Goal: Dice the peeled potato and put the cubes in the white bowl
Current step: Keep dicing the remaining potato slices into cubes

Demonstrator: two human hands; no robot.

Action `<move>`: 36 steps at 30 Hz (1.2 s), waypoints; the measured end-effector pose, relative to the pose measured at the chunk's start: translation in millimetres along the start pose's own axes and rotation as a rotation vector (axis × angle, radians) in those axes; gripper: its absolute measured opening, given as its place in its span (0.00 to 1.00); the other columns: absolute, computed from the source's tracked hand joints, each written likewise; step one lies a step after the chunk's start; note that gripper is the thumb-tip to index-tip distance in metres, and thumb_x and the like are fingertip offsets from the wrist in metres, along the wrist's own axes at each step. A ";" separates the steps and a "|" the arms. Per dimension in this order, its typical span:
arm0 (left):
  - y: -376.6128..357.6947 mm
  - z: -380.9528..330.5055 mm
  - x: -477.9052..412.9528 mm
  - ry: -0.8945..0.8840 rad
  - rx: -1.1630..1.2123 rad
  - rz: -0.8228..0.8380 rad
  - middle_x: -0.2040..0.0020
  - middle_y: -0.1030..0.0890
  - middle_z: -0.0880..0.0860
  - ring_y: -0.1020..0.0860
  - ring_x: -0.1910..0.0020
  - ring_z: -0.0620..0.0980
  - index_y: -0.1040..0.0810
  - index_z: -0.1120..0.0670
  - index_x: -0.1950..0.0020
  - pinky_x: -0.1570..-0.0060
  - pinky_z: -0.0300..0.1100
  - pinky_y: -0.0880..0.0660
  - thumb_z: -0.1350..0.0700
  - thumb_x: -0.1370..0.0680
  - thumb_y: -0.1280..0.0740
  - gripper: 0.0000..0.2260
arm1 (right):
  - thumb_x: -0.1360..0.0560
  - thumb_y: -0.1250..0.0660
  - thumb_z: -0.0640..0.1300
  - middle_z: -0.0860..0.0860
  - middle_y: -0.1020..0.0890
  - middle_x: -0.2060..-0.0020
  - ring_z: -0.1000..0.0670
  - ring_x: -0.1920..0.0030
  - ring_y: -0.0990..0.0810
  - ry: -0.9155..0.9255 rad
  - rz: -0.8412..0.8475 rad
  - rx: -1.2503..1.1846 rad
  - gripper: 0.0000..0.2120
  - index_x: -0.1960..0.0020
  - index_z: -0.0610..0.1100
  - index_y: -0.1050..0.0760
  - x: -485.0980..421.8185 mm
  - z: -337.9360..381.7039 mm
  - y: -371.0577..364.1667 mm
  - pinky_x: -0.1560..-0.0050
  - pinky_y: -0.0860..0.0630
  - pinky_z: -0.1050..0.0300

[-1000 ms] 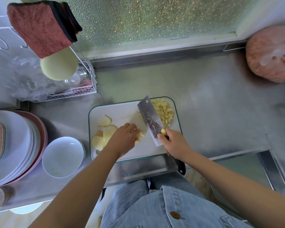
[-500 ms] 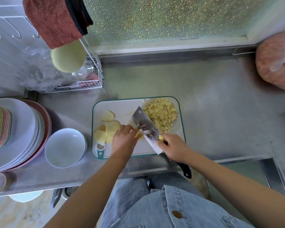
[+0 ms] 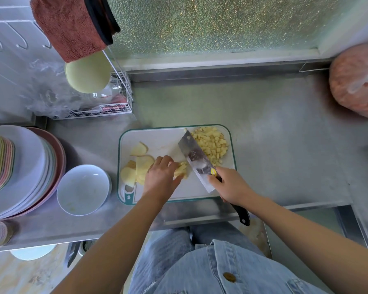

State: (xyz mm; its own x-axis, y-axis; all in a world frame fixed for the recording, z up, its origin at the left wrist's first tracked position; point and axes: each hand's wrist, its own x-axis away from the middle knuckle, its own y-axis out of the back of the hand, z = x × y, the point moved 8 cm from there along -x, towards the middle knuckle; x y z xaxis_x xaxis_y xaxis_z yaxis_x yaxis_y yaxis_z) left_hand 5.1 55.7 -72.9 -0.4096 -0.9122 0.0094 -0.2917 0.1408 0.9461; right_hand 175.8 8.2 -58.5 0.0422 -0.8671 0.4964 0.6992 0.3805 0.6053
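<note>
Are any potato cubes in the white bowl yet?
No, the white bowl shows only faint specks inside, while the cubes lie heaped on the cutting board.

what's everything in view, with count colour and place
cutting board: 1, white, green rim, centre
potato cubes: one pile, yellow, board's far right corner
potato slices: several, pale yellow, board's left side
potato strips: few, yellow, board's middle
cleaver: 1, steel blade, black handle, board's right half
white bowl: 1, white, left of board
plates: one stack, white and pastel, far left
towel: 1, reddish, hanging top left
left hand: 1, holds potato strips
right hand: 1, grips cleaver
</note>
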 end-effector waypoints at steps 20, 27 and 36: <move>-3.5 1.1 -4.2 0.009 -0.031 0.091 0.54 0.18 0.52 0.22 0.54 0.55 0.15 0.55 0.54 0.60 0.46 0.23 0.55 0.29 0.25 0.06 | 0.21 0.41 0.44 0.51 0.31 0.80 0.50 0.81 0.29 -0.069 0.020 -0.080 0.15 0.64 0.43 0.39 9.0 -5.7 13.4 0.72 0.29 0.49; -13.1 -6.8 -6.7 -0.093 -0.058 0.273 0.34 0.30 0.52 0.31 0.36 0.53 0.34 0.53 0.28 0.41 0.46 0.29 0.45 0.25 0.33 0.28 | 0.21 0.41 0.44 0.51 0.32 0.78 0.49 0.77 0.32 -0.011 -0.009 0.009 0.16 0.65 0.43 0.40 13.3 -3.4 12.4 0.66 0.28 0.46; -17.9 -5.8 -12.9 0.019 -0.016 0.223 0.42 0.26 0.55 0.29 0.43 0.56 0.25 0.54 0.37 0.47 0.48 0.28 0.50 0.24 0.32 0.17 | 0.21 0.42 0.46 0.50 0.34 0.74 0.47 0.72 0.36 0.045 -0.023 0.255 0.18 0.67 0.47 0.45 8.8 -0.3 1.4 0.68 0.40 0.51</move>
State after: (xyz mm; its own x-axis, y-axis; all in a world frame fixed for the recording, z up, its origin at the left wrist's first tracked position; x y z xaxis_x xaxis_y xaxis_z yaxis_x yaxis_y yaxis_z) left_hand 20.6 62.8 -88.1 -0.4458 -0.8663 0.2252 -0.1823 0.3342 0.9247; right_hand 177.4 1.0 -53.5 0.0642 -0.8875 0.4562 0.4978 0.4247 0.7562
